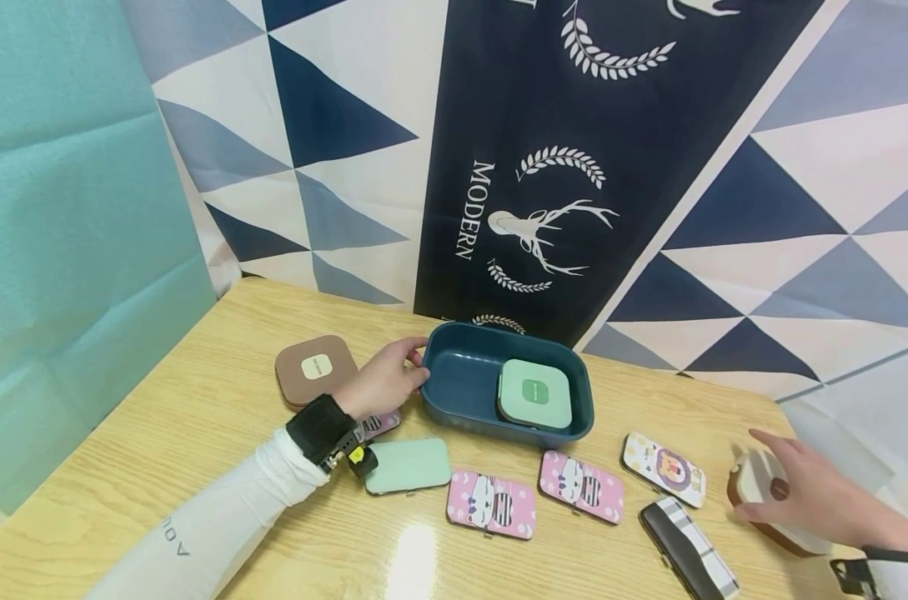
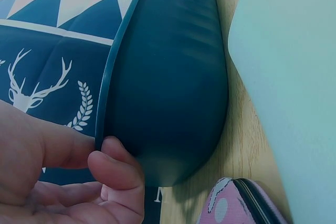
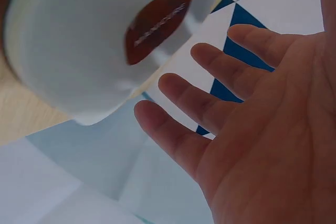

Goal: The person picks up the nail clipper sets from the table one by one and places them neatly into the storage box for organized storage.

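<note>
Right now, it's a two-handed moment at the table (image 1: pixel 191 417). Over at the tub (image 1: pixel 457 379), the left hand (image 1: pixel 384 379) pinches the left end of the rim between thumb and fingers, and that looks a sound hold: enough to keep the tub from sliding, with no need to lift or bend the wall. Inside, the mint box (image 1: pixel 535 396) lies against the right end, bare floor beside it.

Across to the far right, and the right hand (image 1: pixel 821 492) hovers about the white case (image 1: pixel 757 475), which lies on the wood near the table's right edge. Fingers spread, thumb apart, and the right wrist view shows a gap between fingertips and case; whether the thumb touches, one cannot tell.

What would make it a clean grab? Thumb on the near side, fingers down the far side, a squeeze across the sturdy middle. That shell looks smooth and rounded, so a shallow pinch could slip, and a careless push might send it off the edge. Better to draw it inward and level, and to lift clear of the lion case (image 1: pixel 664 469) and the checked case (image 1: pixel 689 546), both lying between case and tub.
</note>
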Available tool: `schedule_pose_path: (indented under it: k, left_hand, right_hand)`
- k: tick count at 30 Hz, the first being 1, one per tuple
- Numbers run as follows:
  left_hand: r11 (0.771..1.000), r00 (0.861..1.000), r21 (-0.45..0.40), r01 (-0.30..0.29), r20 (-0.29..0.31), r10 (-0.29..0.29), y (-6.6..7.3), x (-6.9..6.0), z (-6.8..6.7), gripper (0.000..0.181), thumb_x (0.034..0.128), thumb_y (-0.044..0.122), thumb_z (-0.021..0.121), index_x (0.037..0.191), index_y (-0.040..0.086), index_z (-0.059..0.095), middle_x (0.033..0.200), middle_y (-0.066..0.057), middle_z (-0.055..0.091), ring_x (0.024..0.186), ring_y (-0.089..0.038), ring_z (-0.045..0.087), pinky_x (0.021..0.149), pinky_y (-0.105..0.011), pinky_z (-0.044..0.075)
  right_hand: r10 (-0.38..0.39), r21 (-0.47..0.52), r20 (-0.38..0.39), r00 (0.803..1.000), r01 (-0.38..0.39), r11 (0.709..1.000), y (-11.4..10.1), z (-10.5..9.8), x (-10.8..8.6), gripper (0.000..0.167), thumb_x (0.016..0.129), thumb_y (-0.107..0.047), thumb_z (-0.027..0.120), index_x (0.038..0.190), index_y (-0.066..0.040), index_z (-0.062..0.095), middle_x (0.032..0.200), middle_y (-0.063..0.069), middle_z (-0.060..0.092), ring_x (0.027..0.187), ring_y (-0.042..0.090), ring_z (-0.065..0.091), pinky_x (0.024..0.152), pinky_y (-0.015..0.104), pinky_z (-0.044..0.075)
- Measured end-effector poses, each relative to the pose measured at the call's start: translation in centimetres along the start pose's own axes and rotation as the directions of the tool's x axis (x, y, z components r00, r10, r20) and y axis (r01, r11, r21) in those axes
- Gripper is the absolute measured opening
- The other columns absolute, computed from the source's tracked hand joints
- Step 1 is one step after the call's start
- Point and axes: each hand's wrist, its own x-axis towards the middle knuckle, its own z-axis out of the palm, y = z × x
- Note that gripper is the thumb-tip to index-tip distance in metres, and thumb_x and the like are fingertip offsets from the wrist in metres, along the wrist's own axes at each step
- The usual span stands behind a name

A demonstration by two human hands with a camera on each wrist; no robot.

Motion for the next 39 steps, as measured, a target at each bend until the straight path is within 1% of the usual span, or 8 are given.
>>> schedule_pose_path:
  k: [7, 11, 19, 24, 30, 35, 39]
  left_hand:
    - [1.0, 1.0, -0.012, 0.004, 0.004, -0.004, -0.1, 0.0, -0.1, 0.056, 0.1064, 0.001, 0.057, 0.159, -0.007, 0.039, 0.109, -0.014, 0.057, 0.076, -0.017, 0.058, 0.065, -0.029, 0.043]
    - [1.0, 1.0, -0.01, 0.004, 0.002, -0.004, -0.1, 0.0, -0.1, 0.056, 0.1066, 0.001, 0.057, 0.159, -0.007, 0.039, 0.108, -0.014, 0.057, 0.077, -0.018, 0.058, 0.066, -0.029, 0.044]
    - [1.0, 1.0, -0.009, 0.005, -0.001, -0.005, -0.1, 0.1, 0.0, 0.055, 0.1065, 0.001, 0.057, 0.158, -0.007, 0.039, 0.109, -0.014, 0.057, 0.077, -0.018, 0.059, 0.066, -0.029, 0.044]
    - [1.0, 1.0, -0.013, 0.008, 0.002, -0.008, -0.1, 0.1, 0.0, 0.055, 0.1068, 0.002, 0.057, 0.159, -0.006, 0.039, 0.109, -0.014, 0.057, 0.078, -0.018, 0.059, 0.067, -0.03, 0.045]
    - [1.0, 1.0, -0.015, 0.008, 0.002, -0.007, -0.1, 0.1, 0.0, 0.055, 0.1069, 0.002, 0.056, 0.159, -0.007, 0.039, 0.109, -0.014, 0.056, 0.078, -0.018, 0.059, 0.067, -0.03, 0.045]
    - [1.0, 1.0, -0.01, 0.009, 0.001, -0.009, -0.2, 0.1, 0.0, 0.055, 0.1071, 0.002, 0.056, 0.158, -0.007, 0.039, 0.108, -0.013, 0.056, 0.078, -0.018, 0.058, 0.068, -0.03, 0.045]
    - [1.0, 1.0, -0.008, 0.013, 0.0, -0.013, -0.1, 0.1, 0.0, 0.055, 0.1071, 0.002, 0.057, 0.159, -0.007, 0.039, 0.109, -0.013, 0.056, 0.078, -0.018, 0.058, 0.068, -0.03, 0.044]
  right_hand:
    - [0.013, -0.03, 0.039, 0.999, -0.012, 0.999, 0.9, 0.6, -0.4, 0.117, 0.074, -0.046, 0.096, 0.143, 0.026, 0.036, 0.13, 0.05, 0.048, 0.116, 0.068, 0.047, 0.09, 0.076, 0.043]
    - [0.017, -0.029, 0.047, 0.999, -0.016, 0.999, 1.3, 0.8, -0.5, 0.115, 0.073, -0.043, 0.096, 0.143, 0.026, 0.036, 0.129, 0.05, 0.048, 0.115, 0.068, 0.048, 0.089, 0.075, 0.044]
    - [0.054, -0.034, 0.093, 0.994, -0.051, 0.998, 1.7, 1.0, -0.6, 0.113, 0.074, -0.043, 0.096, 0.141, 0.026, 0.037, 0.125, 0.048, 0.05, 0.112, 0.066, 0.05, 0.087, 0.071, 0.047]
    - [0.058, -0.038, 0.099, 0.993, -0.054, 0.998, 1.8, 1.0, -0.7, 0.113, 0.072, -0.042, 0.097, 0.141, 0.025, 0.038, 0.124, 0.048, 0.05, 0.111, 0.065, 0.051, 0.085, 0.069, 0.049]
    - [0.038, -0.055, 0.08, 0.996, -0.034, 0.998, 2.0, 1.1, -0.6, 0.112, 0.067, -0.039, 0.099, 0.14, 0.023, 0.041, 0.122, 0.046, 0.053, 0.11, 0.064, 0.055, 0.085, 0.069, 0.05]
    - [0.034, -0.047, 0.087, 0.996, -0.03, 0.998, 1.9, 1.0, -0.6, 0.111, 0.068, -0.038, 0.099, 0.14, 0.023, 0.041, 0.122, 0.045, 0.054, 0.109, 0.063, 0.055, 0.084, 0.068, 0.05]
    - [0.046, -0.054, 0.095, 0.994, -0.041, 0.998, 1.7, 0.9, -0.5, 0.11, 0.068, -0.039, 0.099, 0.139, 0.023, 0.042, 0.122, 0.044, 0.055, 0.109, 0.062, 0.055, 0.085, 0.068, 0.05]
